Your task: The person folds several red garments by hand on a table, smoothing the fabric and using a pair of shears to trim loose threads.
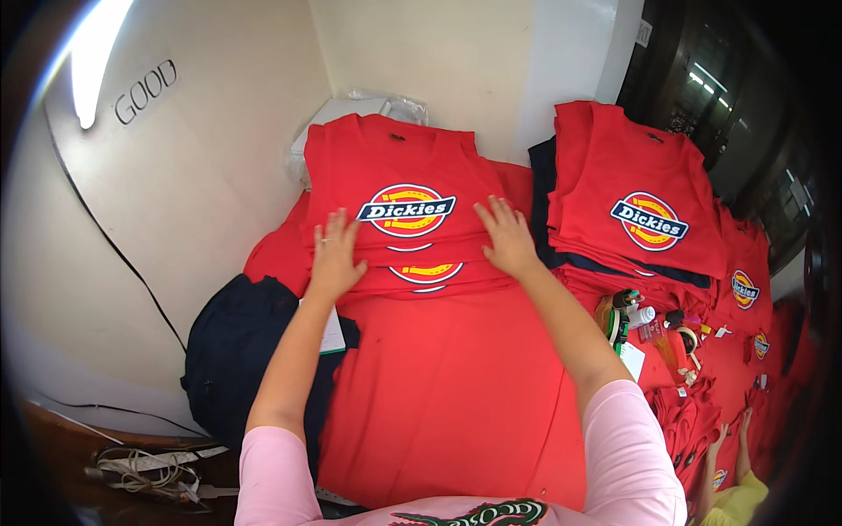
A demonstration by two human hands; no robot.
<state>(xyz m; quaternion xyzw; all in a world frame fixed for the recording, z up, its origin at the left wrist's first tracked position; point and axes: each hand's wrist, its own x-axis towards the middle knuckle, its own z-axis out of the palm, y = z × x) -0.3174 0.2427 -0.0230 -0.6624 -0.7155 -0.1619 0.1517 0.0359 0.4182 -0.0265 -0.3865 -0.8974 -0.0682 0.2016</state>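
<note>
A pile of folded red sleeveless shirts (377, 160) with a round yellow, white and navy chest print lies in front of me. My left hand (336, 256), a ring on one finger, rests on the left side of the pile with its fingers spread. On the right side of the pile, my right hand (508, 237) lies with its fingers apart. Neither hand grips anything. Printed edges of lower shirts show between my hands. Red cloth (447, 386) covers the surface between the pile and me.
Another stack of red shirts (605, 175) stands to the right, with navy cloth in it. Beside it are a tape roll (688, 337) and a white bottle (643, 316). Dark cloth (237, 351) is heaped at left, near cables (158, 473). A person in yellow (739, 504) is at lower right.
</note>
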